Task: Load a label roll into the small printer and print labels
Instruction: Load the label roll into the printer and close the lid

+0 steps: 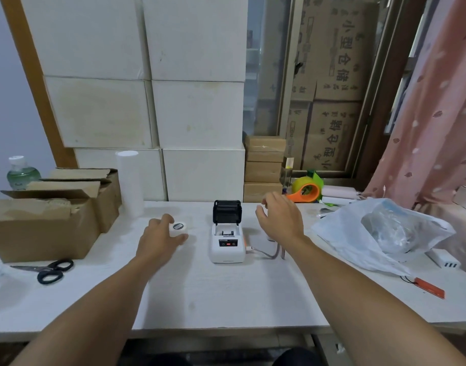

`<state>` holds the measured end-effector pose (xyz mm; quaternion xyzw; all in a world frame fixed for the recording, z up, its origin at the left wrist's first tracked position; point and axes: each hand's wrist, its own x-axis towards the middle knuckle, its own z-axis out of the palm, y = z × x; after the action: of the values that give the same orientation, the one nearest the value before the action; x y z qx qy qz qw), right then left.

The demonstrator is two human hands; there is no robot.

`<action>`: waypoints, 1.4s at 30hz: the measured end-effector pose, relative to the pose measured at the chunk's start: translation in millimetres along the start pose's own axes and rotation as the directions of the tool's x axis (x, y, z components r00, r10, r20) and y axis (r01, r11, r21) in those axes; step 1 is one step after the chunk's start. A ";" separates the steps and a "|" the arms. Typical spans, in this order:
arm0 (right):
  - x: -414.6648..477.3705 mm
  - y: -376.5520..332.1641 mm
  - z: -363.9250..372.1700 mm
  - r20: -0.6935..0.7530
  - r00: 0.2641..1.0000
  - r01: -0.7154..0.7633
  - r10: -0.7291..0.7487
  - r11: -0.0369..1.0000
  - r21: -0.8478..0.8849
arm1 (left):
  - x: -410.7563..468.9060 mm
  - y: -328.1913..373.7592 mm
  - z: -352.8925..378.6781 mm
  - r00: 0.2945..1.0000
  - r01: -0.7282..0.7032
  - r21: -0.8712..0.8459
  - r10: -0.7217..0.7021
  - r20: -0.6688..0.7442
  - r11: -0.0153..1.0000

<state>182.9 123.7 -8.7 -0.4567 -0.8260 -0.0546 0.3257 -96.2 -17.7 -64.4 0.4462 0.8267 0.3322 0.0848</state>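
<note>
Head view: my left hand (157, 237) covers most of the label roll (178, 229), its fingers (183, 237) wrapped around it on the tabletop (226, 291), left of the small printer (227, 240). I cannot read inside the printer's bay under its raised black lid (227, 211). My right hand (279, 220) hovers beside the lid, fingers spread, holding nothing.

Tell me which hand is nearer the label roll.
Left. The left hand is gripping the label roll; the right hand hovers open on the far side of the printer.
</note>
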 end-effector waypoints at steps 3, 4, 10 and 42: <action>1.0 2.2 0.7 0.001 1.000 -0.008 0.008 1.000 0.017 | 1.3 7.7 6.5 0.998 0.046 -0.054 -0.048 -0.034 0.997; 1.3 3.9 0.1 -0.002 1.000 -0.013 0.014 1.000 0.025 | 1.9 10.3 8.5 0.998 0.052 -0.068 -0.055 -0.032 0.996; -2.3 23.6 0.6 -0.008 0.997 -0.079 0.079 0.995 0.061 | 4.4 20.9 20.7 0.999 0.003 -0.004 -0.003 -0.053 1.000; 21.2 -71.4 -27.3 0.792 0.603 -0.787 0.092 0.228 0.573 | -20.4 113.9 -17.3 0.929 -0.344 -0.369 0.258 -0.265 0.863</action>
<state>131.9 87.2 39.9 -0.4222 -0.5839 0.6541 0.2301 -14.2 1.4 16.8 0.5055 0.6625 0.5515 0.0369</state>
